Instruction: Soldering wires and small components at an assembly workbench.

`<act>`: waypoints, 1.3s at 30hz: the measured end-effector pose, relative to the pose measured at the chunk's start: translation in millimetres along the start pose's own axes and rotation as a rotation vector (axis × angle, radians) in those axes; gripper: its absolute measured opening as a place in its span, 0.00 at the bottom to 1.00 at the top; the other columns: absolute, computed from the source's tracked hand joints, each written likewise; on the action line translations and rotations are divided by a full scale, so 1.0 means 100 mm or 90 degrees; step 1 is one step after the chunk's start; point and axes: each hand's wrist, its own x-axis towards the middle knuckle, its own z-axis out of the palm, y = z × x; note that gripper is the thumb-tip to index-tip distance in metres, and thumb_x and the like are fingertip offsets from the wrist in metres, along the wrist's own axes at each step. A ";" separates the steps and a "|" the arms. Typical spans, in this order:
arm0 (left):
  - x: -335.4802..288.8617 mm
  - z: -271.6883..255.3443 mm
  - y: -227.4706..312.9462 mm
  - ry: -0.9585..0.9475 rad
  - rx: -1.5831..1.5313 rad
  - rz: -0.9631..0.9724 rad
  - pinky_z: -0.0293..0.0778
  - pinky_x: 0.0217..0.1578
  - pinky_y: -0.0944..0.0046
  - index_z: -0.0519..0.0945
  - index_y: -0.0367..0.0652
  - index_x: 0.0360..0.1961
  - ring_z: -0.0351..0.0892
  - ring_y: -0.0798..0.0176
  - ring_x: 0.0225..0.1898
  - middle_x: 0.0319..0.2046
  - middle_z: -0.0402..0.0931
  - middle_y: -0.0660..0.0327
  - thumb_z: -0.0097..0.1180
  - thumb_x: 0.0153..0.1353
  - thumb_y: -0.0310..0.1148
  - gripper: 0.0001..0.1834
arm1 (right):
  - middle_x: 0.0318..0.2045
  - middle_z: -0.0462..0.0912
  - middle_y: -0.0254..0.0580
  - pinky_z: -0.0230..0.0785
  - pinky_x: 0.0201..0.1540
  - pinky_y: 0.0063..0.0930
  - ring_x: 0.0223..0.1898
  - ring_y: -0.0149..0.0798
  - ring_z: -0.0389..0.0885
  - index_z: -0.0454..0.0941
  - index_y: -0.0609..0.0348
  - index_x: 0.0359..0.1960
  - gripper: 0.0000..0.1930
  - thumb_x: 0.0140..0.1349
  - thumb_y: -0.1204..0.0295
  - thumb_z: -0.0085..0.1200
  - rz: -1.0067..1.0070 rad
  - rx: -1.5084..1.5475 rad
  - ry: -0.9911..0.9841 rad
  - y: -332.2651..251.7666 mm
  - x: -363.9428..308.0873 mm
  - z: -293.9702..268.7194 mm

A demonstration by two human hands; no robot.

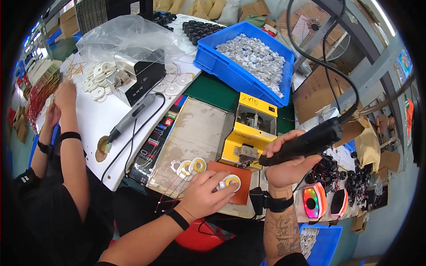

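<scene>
My left hand [202,190] holds a small white plastic ring with a yellow inner band [231,182], its rim pinched between my fingers, flat on a rust-orange square mat [243,196]. My right hand [286,172] wraps its fingers around a thick black cylindrical tool [306,142], thumb stretched out, the tool's cable rising from its upper end. Just beyond my left knuckles, similar white rings trailing thin wires [185,169] lie overlapping on a grey, stained flat board [195,119]. Past the mat stands a bright yellow box-shaped metal machine [228,146], near the lower end of the black tool. To the left, a grey pen-shaped corded tool [137,111] lies on a white tabletop [95,122], where a co-worker's hands [65,95] are near a bundle of red wires [44,91]. Farther back, a blue plastic bin [235,79] is heaped with small white pieces [253,57]; behind it, at right, a round caged fan [314,27] faces the bench.
</scene>
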 end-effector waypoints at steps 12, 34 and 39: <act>-0.03 -0.01 -0.02 -0.011 0.000 0.001 0.72 0.45 0.57 0.86 0.58 0.49 0.76 0.57 0.50 0.53 0.79 0.63 0.69 0.54 0.36 0.19 | 0.24 0.69 0.39 0.70 0.26 0.30 0.22 0.35 0.71 0.64 0.58 0.40 0.45 0.60 0.20 0.33 -0.007 -0.012 -0.045 0.12 -0.13 0.29; -0.04 0.04 -0.02 0.029 0.012 0.012 0.72 0.40 0.59 0.87 0.59 0.47 0.77 0.58 0.47 0.50 0.80 0.63 0.71 0.53 0.35 0.18 | 0.26 0.72 0.41 0.73 0.30 0.32 0.25 0.35 0.75 0.64 0.59 0.44 0.50 0.52 0.16 0.37 0.102 0.118 -0.022 -0.14 -0.42 0.17; -0.03 0.05 -0.02 0.025 0.015 0.016 0.72 0.40 0.60 0.87 0.59 0.47 0.77 0.58 0.47 0.50 0.80 0.63 0.70 0.53 0.35 0.18 | 0.27 0.73 0.42 0.73 0.33 0.31 0.28 0.35 0.75 0.64 0.59 0.45 0.51 0.52 0.16 0.38 0.124 0.127 -0.030 -0.11 -0.47 0.11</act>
